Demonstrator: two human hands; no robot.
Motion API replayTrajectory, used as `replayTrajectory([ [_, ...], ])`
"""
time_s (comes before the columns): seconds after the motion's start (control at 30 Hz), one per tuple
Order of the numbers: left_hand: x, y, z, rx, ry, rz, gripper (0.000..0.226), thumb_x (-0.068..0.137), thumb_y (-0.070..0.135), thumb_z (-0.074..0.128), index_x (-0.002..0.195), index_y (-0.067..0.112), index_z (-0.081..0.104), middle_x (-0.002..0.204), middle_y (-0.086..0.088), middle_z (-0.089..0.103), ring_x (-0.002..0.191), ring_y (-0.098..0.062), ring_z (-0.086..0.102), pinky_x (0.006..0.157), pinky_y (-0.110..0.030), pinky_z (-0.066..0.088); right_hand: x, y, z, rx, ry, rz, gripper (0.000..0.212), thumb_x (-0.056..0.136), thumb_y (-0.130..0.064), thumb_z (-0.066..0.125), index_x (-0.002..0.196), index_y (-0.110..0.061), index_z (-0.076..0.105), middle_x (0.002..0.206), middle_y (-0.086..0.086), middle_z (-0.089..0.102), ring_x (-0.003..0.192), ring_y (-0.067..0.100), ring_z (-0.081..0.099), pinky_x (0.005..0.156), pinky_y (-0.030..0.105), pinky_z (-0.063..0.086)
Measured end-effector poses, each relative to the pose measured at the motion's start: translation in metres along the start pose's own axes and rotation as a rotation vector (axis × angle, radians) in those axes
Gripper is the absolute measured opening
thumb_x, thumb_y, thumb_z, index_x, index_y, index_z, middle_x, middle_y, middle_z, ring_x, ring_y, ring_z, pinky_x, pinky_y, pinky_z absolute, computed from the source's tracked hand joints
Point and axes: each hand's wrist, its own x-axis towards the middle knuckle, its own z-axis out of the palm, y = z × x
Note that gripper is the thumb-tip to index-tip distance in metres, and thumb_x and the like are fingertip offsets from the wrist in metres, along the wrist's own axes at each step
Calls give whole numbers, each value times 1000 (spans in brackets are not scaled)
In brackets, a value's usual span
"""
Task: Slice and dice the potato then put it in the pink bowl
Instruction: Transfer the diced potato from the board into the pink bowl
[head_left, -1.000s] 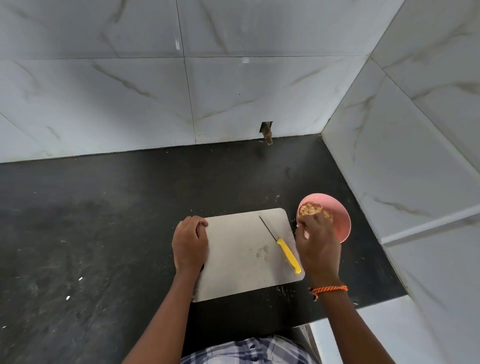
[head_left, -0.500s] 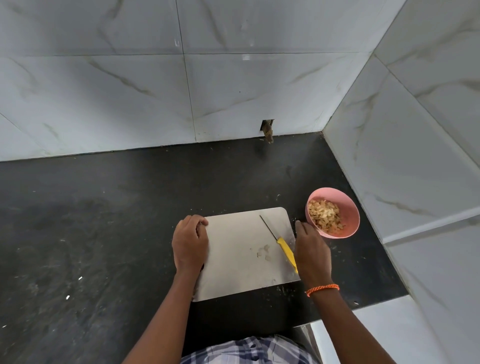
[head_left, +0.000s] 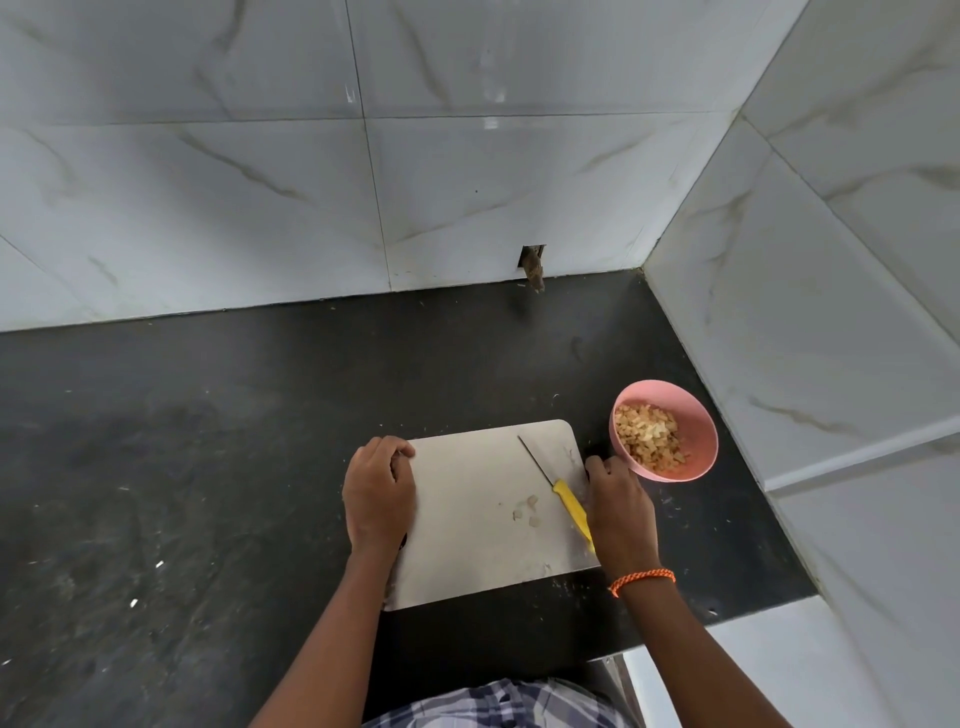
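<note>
Brown right hand: the right hand (head_left: 618, 506) sits at the right edge of the cutting board (head_left: 467, 530), fingers curled at that edge; whether they pinch the board or merely rest against it cannot be told. It hides the butt of the knife handle.
Left hand: the left hand (head_left: 379, 493) is at the board's left edge with fingers curled round the rim, most likely to steady the board or ready it for lifting.
Knife: a yellow-handled knife (head_left: 558, 491) lies flat on the board's right part, blade pointing toward the far edge, in neither hand; laid down, it seems, because cutting is over.
Scraps: a few small potato bits (head_left: 525, 512) remain near the board's middle, left of the knife.
Diced potato: the diced potato (head_left: 649, 439) fills the pink bowl (head_left: 698, 452), which stands on the counter (head_left: 208, 441) just beyond the board's far right corner, within easy reach of the right hand.
Progress: by my reading the task is nearly done, with only the stray bits left to move.
Setting: the counter is black stone, bounded by marble-look wall tiles (head_left: 467, 182) at the back and right.
Wrist: an orange band (head_left: 641, 581) circles the right wrist.
</note>
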Motion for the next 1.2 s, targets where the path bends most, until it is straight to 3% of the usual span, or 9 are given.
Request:
replayTrajectory([
  [0.1,-1,1,0,0,0,-3,29,97,0,53,89,22,69,90,14,65,89,-11,55,75,-37,49,1,1,0,57,-6,26,37,90,-16,78,125,-14,65,111,7,69,85,22,73,81,34,64],
  [0.2,0,1,-1,-1,-1,-4,28,97,0,53,88,22,69,89,13,65,88,-11,56,75,-37,50,0,-5,-7,84,52,1,28,91,-15,77,117,-12,69,111,7,67,82,22,71,74,32,64],
  [0.3,-1,1,-1,1,-3,-7,29,97,0,52,89,22,69,89,14,65,88,-10,55,74,-37,50,0,-11,-26,139,263,-57,21,89,-7,77,107,-10,68,107,8,66,84,25,68,65,36,62],
  [0.47,0,1,-2,3,-1,-8,29,97,1,52,88,23,68,88,14,65,87,-10,55,73,-37,51,12,3,-51,211,537,156,19,93,-12,72,111,-10,66,118,13,66,104,35,66,70,51,62],
  [0.57,0,0,-1,11,-5,0,28,97,1,53,88,22,68,88,13,65,86,-10,56,72,-38,51,19,16,-52,215,509,254,15,93,-10,70,108,-7,71,119,15,65,106,38,64,77,57,62],
  [0.7,0,0,-1,13,-2,3,29,97,0,53,89,23,68,89,13,65,87,-10,56,73,-37,51,15,22,-37,97,402,215,18,92,-19,70,103,-6,76,126,18,62,121,39,54,98,60,52],
  [0.97,0,1,-2,13,5,8,29,97,0,53,88,23,68,88,14,64,86,-9,56,73,-37,51,0,8,-24,57,325,186,25,87,-20,77,108,-7,75,129,17,58,125,40,51,104,62,45],
  [1.1,-1,2,-2,12,6,9,29,97,1,53,88,23,68,89,14,64,86,-9,55,73,-36,50,-15,-7,-28,127,392,83,29,86,-13,78,113,-7,69,121,17,60,113,36,57,93,56,56],
  [1.2,0,1,-2,10,12,11,29,96,-1,54,87,23,67,88,15,64,85,-9,55,72,-35,49,-30,-26,-24,285,254,-205,21,91,-5,70,112,-9,69,114,5,60,103,19,58,80,34,58],
])
